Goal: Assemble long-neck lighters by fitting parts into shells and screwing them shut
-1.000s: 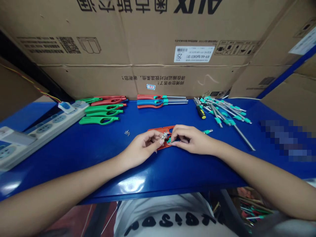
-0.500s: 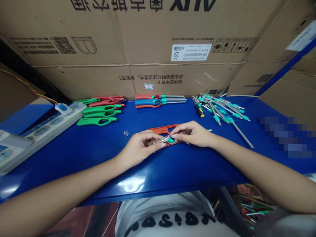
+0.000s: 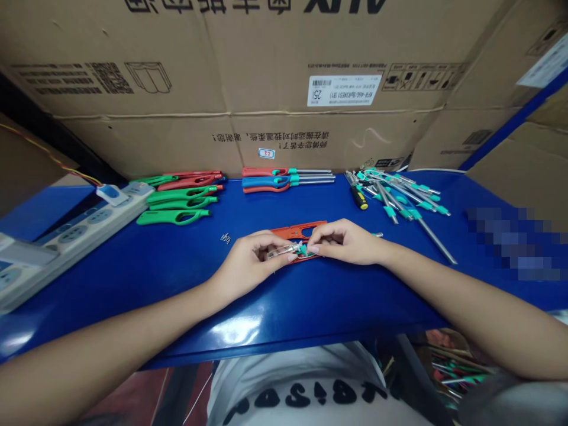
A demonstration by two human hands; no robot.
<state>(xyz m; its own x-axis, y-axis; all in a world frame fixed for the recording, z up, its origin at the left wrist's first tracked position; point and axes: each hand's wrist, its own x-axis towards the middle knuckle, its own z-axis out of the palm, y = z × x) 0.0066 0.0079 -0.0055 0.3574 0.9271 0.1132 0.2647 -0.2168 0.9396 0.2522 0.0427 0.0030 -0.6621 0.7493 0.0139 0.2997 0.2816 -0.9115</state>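
My left hand (image 3: 251, 260) is closed, with thumb and fingers around a clear lighter fuel tank (image 3: 282, 251) that has a metal end pointing right. My right hand (image 3: 348, 241) has its fingers pinched together beside a teal plastic part (image 3: 303, 249); what lies between the fingertips is hidden. Under and behind the hands are orange lighter shell halves. The farther orange half (image 3: 293, 231) shows its handle opening, while my hands largely cover the nearer orange half (image 3: 300, 260). A thin metal tip sticks out past my right wrist.
Small screws (image 3: 226, 238) lie left of my hands. Green lighter handles (image 3: 175, 217), assembled lighters (image 3: 266, 182) and a pile of metal lighter tubes (image 3: 402, 198) line the back, with a black-yellow screwdriver (image 3: 358, 197). A power strip (image 3: 73, 236) is at left; a cardboard wall (image 3: 177, 136) stands behind.
My right fingertips have drawn slightly right and down, away from the tank's metal end, which shows more clearly. The left hand keeps its hold on the tank; the camera view shifts slightly.
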